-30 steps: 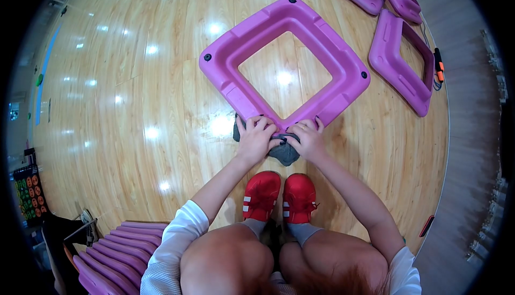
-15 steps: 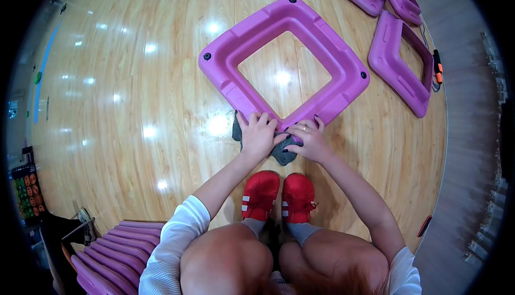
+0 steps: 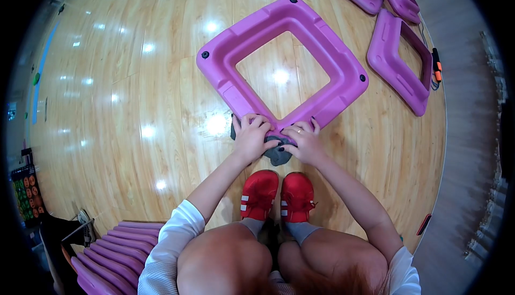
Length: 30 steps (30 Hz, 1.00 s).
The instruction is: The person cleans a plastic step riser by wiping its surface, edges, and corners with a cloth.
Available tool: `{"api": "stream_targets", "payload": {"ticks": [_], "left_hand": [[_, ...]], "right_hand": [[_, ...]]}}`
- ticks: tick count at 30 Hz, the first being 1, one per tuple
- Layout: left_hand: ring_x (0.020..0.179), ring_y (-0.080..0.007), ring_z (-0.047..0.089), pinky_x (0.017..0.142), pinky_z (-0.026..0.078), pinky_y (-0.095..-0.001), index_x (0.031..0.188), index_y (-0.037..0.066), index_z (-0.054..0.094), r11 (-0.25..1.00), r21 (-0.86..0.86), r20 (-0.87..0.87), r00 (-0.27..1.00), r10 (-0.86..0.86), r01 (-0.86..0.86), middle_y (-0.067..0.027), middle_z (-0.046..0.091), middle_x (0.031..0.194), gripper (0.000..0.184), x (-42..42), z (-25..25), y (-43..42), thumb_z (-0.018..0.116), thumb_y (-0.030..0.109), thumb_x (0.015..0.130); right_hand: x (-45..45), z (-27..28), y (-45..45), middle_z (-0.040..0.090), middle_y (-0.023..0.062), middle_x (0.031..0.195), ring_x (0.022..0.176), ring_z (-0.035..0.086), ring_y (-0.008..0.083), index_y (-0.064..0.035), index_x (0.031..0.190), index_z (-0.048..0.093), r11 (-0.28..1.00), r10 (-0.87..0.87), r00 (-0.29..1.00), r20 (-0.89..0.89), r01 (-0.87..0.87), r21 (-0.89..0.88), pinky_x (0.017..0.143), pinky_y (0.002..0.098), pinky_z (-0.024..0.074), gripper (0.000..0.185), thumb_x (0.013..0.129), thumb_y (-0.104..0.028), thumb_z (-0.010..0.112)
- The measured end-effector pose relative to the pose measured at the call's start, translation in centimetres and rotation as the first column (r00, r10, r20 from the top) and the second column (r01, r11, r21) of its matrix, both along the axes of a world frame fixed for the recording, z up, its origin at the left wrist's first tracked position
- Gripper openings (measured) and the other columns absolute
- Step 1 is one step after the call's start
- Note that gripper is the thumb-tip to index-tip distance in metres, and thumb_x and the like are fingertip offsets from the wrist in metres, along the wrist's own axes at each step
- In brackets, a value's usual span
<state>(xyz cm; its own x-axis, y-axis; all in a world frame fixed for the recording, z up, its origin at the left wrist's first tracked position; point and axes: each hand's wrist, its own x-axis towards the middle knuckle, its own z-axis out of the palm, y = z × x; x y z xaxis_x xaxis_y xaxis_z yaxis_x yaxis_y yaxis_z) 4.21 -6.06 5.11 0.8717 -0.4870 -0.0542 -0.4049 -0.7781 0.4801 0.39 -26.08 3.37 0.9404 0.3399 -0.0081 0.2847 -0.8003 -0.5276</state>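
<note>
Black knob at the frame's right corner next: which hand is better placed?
Likely the right hand: it touches the purple frame on the side leading to that knob; the left hand is across the near corner, farther.

On the floor (image 3: 161,80), a square frame (image 3: 322,42) is lying in the upper middle of the view. A cloth (image 3: 278,156) is lying at its bottom corner, with the left hand (image 3: 251,140) and right hand (image 3: 307,143) resting over that corner. Two shoes (image 3: 259,195) are standing side by side just below the cloth. Angled pieces (image 3: 382,48) are lying at upper right, a slim tool (image 3: 437,65) sitting just right of the lowest. Overlapping panels (image 3: 112,255) are sitting at lower left; a tape strip (image 3: 45,75) is running along the upper left.
</note>
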Motion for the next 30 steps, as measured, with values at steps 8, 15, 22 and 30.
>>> {"api": "stream_targets", "payload": {"ticks": [8,15,22,30], "left_hand": [[0.118,-0.0286,0.037,0.100,0.017,-0.0632,0.103,0.014,0.063,1.000,-0.002,-0.088,0.996,0.020,-0.020,-0.0021,0.053,0.113,0.049,-0.3,0.6,-0.1,0.076,0.040,0.063],[0.118,-0.0308,0.038,0.101,0.018,-0.0635,0.102,0.010,0.061,0.996,0.052,-0.050,0.996,0.072,-0.069,-0.0054,0.053,0.112,0.055,-0.9,1.3,-1.2,0.077,0.043,0.061],[0.119,-0.0315,0.039,0.102,0.018,-0.0647,0.100,0.007,0.061,0.996,0.067,0.040,0.997,0.063,-0.066,-0.0069,0.053,0.109,0.048,-1.7,0.8,-1.7,0.074,0.040,0.067],[0.118,-0.0291,0.042,0.102,0.020,-0.0663,0.090,0.012,0.067,0.997,-0.073,0.193,0.980,0.038,-0.024,-0.0024,0.056,0.110,0.027,-2.4,-0.2,-1.6,0.069,0.032,0.073]], "right_hand": [[0.1,-0.4,-0.8,0.062,-0.0008,0.117,0.114,0.047,0.0181,-0.0160,0.115,0.062,0.998,0.054,0.997,-0.055,-0.052,0.045,0.105,0.0579,0.0148,0.037,0.079,-0.017,0.065],[0.2,-0.3,-0.6,0.059,0.0021,0.120,0.116,0.047,0.0198,-0.0159,0.125,0.055,0.998,0.046,0.992,-0.116,-0.041,0.050,0.104,0.0580,0.0146,0.046,0.080,-0.009,0.061],[0.2,0.2,-0.6,0.060,0.0048,0.117,0.116,0.047,0.0203,-0.0153,0.127,0.054,0.998,0.030,0.991,-0.133,-0.022,0.055,0.104,0.0572,0.0149,0.048,0.079,-0.008,0.061],[0.3,0.4,0.0,0.061,0.0020,0.116,0.113,0.048,0.0194,-0.0158,0.123,0.057,0.999,-0.030,0.999,-0.045,0.032,0.026,0.104,0.0551,0.0156,0.036,0.088,-0.026,0.053]]}}
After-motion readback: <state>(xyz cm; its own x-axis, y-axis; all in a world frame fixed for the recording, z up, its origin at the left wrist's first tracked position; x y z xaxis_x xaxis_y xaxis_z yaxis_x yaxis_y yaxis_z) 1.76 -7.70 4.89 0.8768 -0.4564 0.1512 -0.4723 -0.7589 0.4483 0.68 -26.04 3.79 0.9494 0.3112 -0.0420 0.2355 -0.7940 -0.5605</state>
